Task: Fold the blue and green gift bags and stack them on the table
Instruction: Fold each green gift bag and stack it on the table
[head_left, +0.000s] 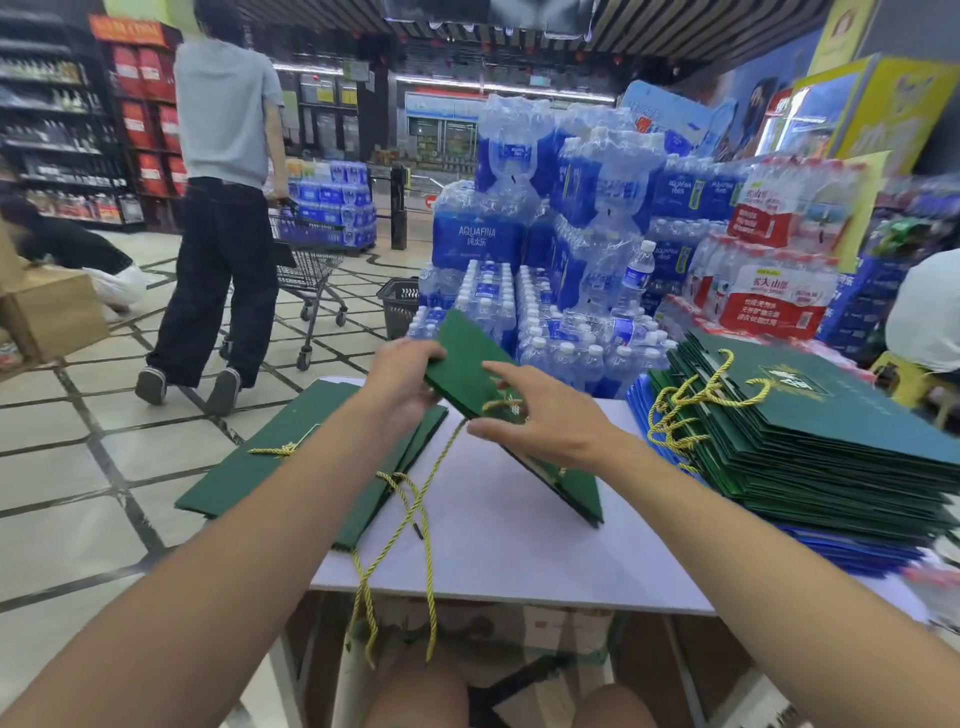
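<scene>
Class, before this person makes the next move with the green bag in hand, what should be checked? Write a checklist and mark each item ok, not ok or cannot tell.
1. Grip: the left hand holds the green bag by its upper edge: ok.
2. Support: the right hand rests on the bag with straight fingers: ok.
3. Bag pressed fully flat: cannot tell, since it is tilted.
4. The yellow cords out of the way: not ok, they dangle over the front edge of the table.
5. The left pile squarely on the table: not ok, it overhangs the side.
</scene>
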